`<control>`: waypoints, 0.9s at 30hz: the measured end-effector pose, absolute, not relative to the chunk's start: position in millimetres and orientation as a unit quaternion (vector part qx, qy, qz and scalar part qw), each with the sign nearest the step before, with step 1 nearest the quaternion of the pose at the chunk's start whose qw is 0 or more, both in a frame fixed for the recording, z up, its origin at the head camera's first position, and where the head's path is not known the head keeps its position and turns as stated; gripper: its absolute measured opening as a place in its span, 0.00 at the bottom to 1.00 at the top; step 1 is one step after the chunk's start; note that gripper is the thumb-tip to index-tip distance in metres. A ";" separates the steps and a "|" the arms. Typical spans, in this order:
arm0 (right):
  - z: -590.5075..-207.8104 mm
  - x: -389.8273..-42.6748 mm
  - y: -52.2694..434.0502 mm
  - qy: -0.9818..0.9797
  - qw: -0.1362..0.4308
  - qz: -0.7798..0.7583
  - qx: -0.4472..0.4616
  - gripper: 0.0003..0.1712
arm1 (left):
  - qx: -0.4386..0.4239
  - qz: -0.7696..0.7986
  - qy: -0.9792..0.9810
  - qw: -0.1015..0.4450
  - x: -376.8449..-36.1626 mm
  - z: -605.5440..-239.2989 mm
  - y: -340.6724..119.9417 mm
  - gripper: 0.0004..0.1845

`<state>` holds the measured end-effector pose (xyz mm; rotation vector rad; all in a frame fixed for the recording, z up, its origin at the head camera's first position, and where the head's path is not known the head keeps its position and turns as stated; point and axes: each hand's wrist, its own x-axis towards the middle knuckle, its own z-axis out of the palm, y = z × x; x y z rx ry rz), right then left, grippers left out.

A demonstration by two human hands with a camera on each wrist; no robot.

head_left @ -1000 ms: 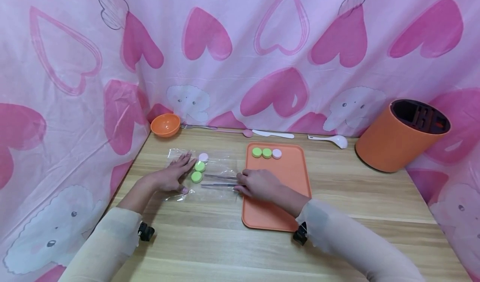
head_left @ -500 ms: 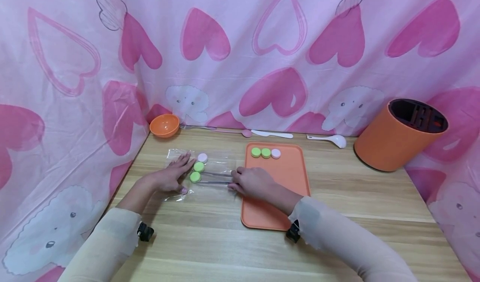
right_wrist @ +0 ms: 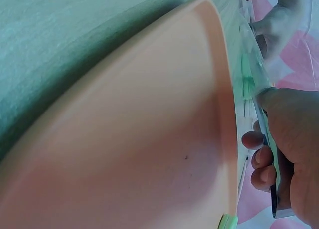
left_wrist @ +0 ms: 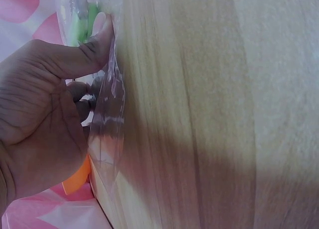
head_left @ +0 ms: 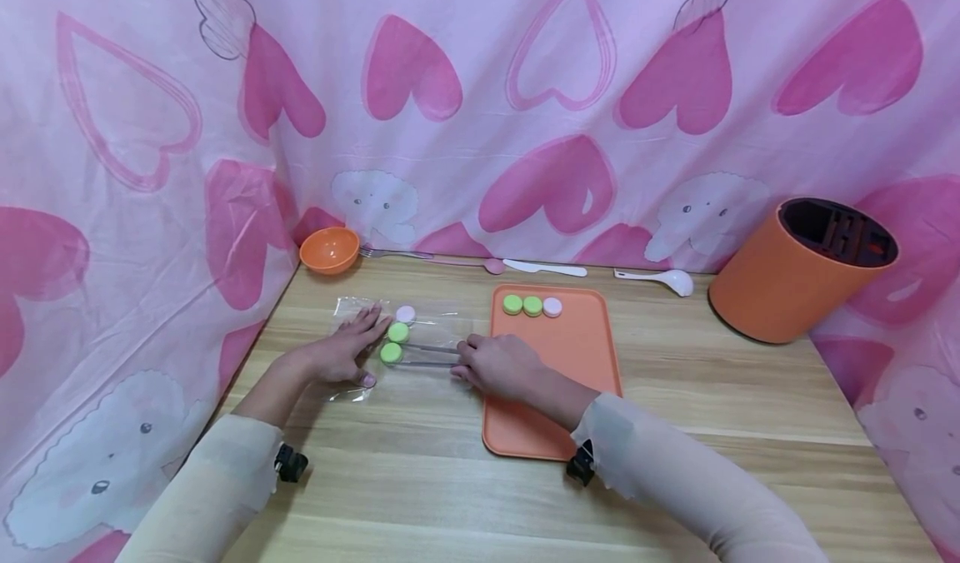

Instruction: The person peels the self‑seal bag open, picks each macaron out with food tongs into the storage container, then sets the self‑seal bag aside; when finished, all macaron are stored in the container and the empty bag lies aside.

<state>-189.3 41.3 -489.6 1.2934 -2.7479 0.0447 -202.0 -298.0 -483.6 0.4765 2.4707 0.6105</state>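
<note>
My left hand (head_left: 347, 351) lies with spread fingers on a clear plastic bag (head_left: 431, 392), pressing its left part to the table. Two green macarons (head_left: 398, 333) and a pale pink macaron (head_left: 405, 315) form a column beside its fingertips, within the bag's outline. My right hand (head_left: 495, 367) grips metal tongs (head_left: 427, 364), which point left into the bag, their tips at the nearest green macaron (head_left: 391, 353). The right wrist view shows the tongs' bent rear end (right_wrist: 275, 201) inside the curled fingers. An orange tray (head_left: 555, 355) lies partly under the right forearm.
Two green macarons and a pink macaron (head_left: 552, 306) sit in a row on the tray's far end. Behind stand an orange bowl (head_left: 330, 251), a fork (head_left: 393, 253), a pink spoon (head_left: 493, 266), a white knife (head_left: 543, 268), a white ladle (head_left: 678, 282) and an orange utensil holder (head_left: 795, 280).
My right hand has moved left with the tongs, bringing their tips from right of the nearest green macaron up to it. The left hand keeps its place on the bag.
</note>
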 end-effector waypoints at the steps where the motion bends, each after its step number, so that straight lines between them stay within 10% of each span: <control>1: -489.2 -189.4 42.1 -0.903 0.052 0.017 0.426 0.23 | 0.177 0.226 0.918 0.273 -202.1 -483.3 -298.0 0.62; 27: -480.0 -192.8 104.0 -0.911 0.066 0.049 0.405 0.17 | 0.175 0.224 0.918 0.275 -201.7 -480.7 -297.2 0.61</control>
